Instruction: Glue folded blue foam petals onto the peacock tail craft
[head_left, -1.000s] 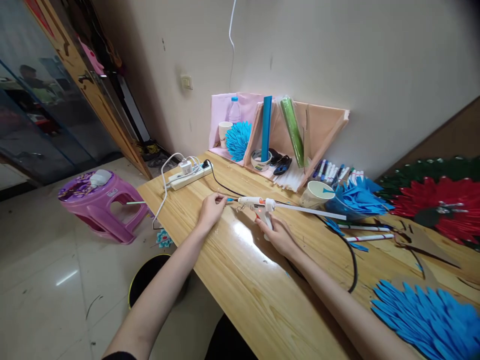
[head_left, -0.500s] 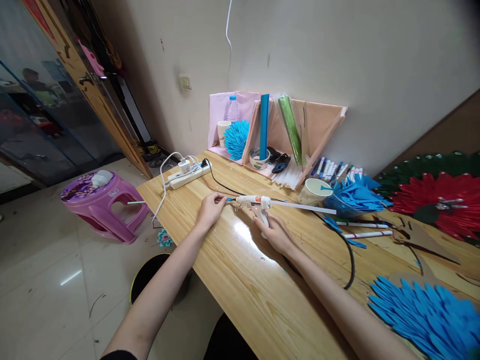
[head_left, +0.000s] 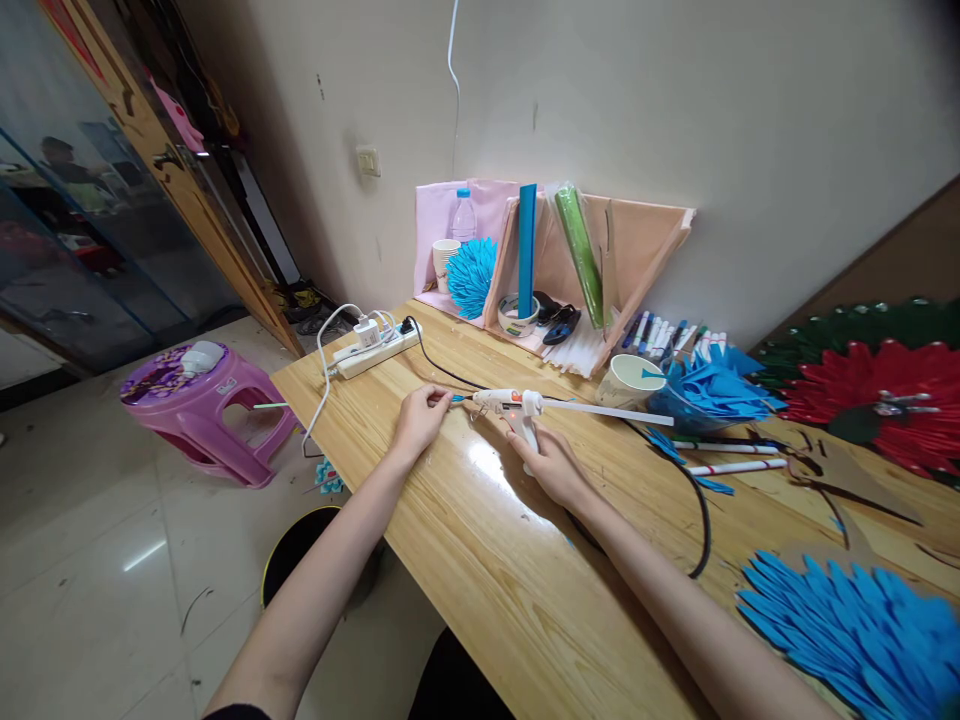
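My right hand (head_left: 553, 462) is wrapped round the handle of a white hot glue gun (head_left: 510, 404), whose small light glows red. A long glue stick (head_left: 607, 410) juts from its back end to the right. Its nozzle points left at a small blue foam petal (head_left: 457, 399), which my left hand (head_left: 422, 418) pinches between thumb and fingertips. Nozzle and petal meet or nearly meet; I cannot tell which. Both hands are low over the wooden table (head_left: 495, 590).
A power strip (head_left: 375, 352) lies at the left edge with a black cord (head_left: 442, 368) running behind the glue gun. Paper cup (head_left: 632, 383), blue petals in a bowl (head_left: 712, 390), markers (head_left: 739, 467) and a large blue petal piece (head_left: 847, 630) lie to the right.
The view has shifted very slightly. Both hands, the petal and the glue gun hold nearly the same positions.
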